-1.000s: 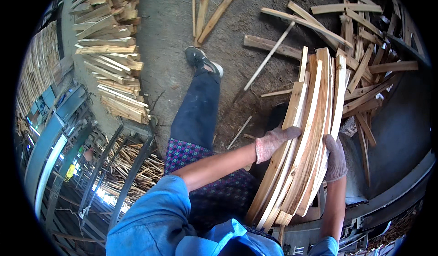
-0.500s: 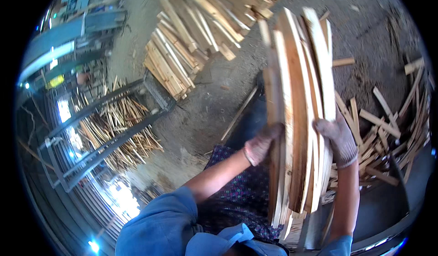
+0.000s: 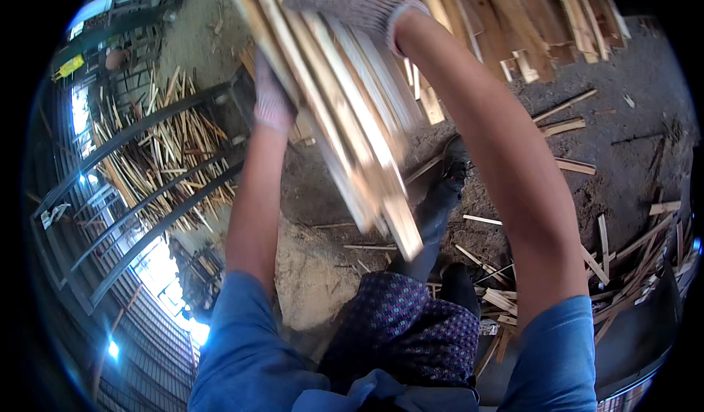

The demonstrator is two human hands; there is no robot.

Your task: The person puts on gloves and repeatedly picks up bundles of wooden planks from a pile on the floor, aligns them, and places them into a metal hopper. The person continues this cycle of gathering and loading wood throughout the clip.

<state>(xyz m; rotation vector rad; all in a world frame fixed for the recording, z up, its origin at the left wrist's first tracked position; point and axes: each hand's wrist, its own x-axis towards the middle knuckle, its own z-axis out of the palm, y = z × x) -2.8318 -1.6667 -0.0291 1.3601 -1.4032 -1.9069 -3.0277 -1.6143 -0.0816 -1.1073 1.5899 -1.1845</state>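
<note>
A bundle of long, rough wooden slats (image 3: 341, 111) spans the space between my gloved hands, tilted with its near end blurred by motion. My left hand (image 3: 271, 96) presses against the bundle's left side, its fingers partly hidden by the wood. Over the right side of the same bundle lies my right hand (image 3: 348, 5), its thumb stretched across the slats. Beyond and beside the bundle, stacked boards (image 3: 506, 16) lie in rows on the ground; the bundle overlaps part of them in view.
A metal frame (image 3: 139, 133) stands at the left, with a heap of thin sticks (image 3: 158, 148) behind it. Scrap wood (image 3: 631, 250) is piled at the right. Loose pieces (image 3: 565, 126) lie on the dirt floor. Sawdust (image 3: 308, 272) lies near my patterned apron (image 3: 411, 324).
Both hands have carried the slat bundle leftward and away from my body, toward the stacked boards. The bundle now leans the other way, and my view has turned.
</note>
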